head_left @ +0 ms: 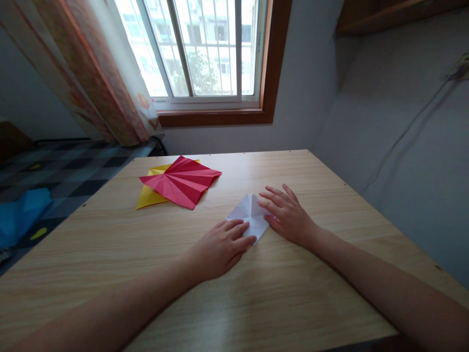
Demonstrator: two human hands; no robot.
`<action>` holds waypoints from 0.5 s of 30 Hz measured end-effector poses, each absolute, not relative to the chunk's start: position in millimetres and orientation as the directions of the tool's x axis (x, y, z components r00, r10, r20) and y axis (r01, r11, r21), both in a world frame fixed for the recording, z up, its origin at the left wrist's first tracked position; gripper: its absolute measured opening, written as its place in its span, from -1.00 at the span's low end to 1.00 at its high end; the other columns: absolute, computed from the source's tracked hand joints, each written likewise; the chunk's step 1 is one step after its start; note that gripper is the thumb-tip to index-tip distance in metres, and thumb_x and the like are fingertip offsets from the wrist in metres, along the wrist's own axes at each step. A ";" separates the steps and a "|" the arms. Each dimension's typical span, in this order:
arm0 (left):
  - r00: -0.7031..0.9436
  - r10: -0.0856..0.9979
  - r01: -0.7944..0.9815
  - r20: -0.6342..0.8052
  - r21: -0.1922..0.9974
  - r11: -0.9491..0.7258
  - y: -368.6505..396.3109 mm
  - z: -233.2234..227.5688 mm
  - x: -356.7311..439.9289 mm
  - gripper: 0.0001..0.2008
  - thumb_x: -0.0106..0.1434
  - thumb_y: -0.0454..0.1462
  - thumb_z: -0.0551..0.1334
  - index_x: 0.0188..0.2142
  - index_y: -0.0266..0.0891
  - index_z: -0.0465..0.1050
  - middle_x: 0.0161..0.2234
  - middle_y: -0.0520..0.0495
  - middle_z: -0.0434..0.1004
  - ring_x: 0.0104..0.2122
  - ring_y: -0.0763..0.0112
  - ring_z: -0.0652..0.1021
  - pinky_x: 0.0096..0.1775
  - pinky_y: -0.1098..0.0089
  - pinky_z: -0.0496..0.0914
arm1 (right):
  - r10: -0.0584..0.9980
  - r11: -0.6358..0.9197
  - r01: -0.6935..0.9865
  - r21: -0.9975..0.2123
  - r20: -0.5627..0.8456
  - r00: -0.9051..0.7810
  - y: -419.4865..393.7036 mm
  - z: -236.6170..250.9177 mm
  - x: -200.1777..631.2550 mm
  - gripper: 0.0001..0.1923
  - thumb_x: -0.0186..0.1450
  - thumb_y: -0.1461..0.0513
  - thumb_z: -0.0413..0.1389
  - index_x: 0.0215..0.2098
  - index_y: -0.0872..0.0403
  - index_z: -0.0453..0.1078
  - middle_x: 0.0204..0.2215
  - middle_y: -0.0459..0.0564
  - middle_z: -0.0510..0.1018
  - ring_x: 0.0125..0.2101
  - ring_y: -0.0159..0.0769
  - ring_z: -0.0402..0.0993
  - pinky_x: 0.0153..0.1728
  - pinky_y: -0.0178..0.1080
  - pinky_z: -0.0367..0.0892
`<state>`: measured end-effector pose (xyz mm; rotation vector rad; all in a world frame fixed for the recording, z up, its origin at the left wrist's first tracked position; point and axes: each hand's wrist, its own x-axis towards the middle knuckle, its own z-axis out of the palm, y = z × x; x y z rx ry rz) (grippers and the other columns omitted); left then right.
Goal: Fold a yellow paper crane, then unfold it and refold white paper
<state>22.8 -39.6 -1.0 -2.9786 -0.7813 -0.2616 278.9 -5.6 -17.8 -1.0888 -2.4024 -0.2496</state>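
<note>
Left hand (pixel 220 247) flat, fingers loosely extended, pressing the near edge of a folded white paper (pixel 248 215), right hand (pixel 287 215) open, fingers spread on its right side, red pleated paper (pixel 181 182) over yellow paper (pixel 148 195) well left of it, wooden table (pixel 256 303) beneath.

Both hands cover parts of the white paper (pixel 249 215); yellow sheet (pixel 148 195) mostly hidden under red paper (pixel 181 181).

Wood table (pixel 293 293), barred window (pixel 205 49) w/ daylight, curtain (pixel 110 83) left, grey walls (pixel 403 122), poss. bed (pixel 54 176).
</note>
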 end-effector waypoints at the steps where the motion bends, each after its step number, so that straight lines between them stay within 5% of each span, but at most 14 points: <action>1: 0.857 0.484 0.493 0.176 -0.009 -0.870 -39.7 -0.6 23.0 -0.66 0.40 -0.25 0.05 0.11 -0.12 0.40 0.15 -0.21 0.40 0.12 0.06 0.42 0.09 0.05 0.35 | 0.652 0.671 0.740 -0.036 0.505 -0.566 -5.7 -17.6 278.8 -0.62 0.35 0.31 0.02 0.12 0.00 0.35 0.20 0.06 0.41 0.28 -0.10 0.17 0.34 0.19 -0.17; 15: 0.819 0.513 0.531 0.259 -0.001 -0.847 -39.9 -2.9 25.0 -0.68 0.41 -0.25 0.04 0.08 -0.17 0.42 0.08 -0.23 0.45 0.07 0.06 0.45 0.05 0.04 0.38 | 0.521 0.783 0.620 -0.053 0.600 -0.607 -4.4 -16.2 278.6 -0.76 0.34 0.34 0.10 -0.07 -0.01 0.45 0.01 -0.05 0.58 0.17 -0.17 0.34 0.32 0.11 -0.15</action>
